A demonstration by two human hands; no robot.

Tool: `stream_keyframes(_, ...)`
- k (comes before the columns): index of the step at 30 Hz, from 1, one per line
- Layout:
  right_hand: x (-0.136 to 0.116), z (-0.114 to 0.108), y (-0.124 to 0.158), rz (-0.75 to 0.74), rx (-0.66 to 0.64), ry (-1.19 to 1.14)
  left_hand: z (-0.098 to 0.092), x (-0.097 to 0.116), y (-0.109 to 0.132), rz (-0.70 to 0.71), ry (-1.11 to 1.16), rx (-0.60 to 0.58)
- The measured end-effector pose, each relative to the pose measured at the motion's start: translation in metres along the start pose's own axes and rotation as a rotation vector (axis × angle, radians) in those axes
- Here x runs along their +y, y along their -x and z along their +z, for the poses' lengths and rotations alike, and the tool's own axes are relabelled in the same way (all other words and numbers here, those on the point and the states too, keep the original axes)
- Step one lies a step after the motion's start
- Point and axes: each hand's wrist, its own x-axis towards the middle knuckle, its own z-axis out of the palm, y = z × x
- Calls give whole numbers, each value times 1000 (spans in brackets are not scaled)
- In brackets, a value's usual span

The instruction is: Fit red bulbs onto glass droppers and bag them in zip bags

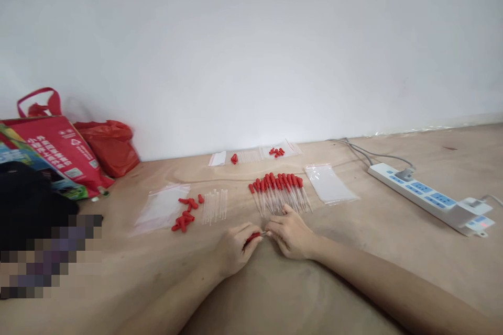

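Far left on the tabletop (137, 261): loose red caps (183, 221), then loose clear tubes (215, 204). Left hand (237, 247): fingers pinched a red cap (252, 237). Immediately right, roughly in line, long axis left-right: short stretch of held clear tube (264, 233), pinched by the right hand (293, 234), rest hidden. Cap nearer left fingers, tube nearer right. Insertion depth: couldn't tell. Capped tubes (280, 186) lay just beyond right fingers.

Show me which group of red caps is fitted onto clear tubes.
The big middle cluster of caps, just beyond the right hand: clear tubes extend from it, whereas the left pile and back groups lie loose.
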Motion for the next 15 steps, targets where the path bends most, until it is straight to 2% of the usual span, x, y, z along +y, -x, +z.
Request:
stream_keyframes(4, -7, -7, -5, 55, -23, 34, -3, -7, -4, -33, 62, 31)
stream_keyframes(8, -8, -22, -9, 122, -113, 139, -5, -14, -6, -95, 65, 52)
stream_keyframes(11, 10, -32, -12, 321, -114, 88, -4, -16, -5, -180, 57, 85)
stream_keyframes(15, 49, -36, -20, 695, 109, -51, -2, -15, -6, -213, 46, 76)
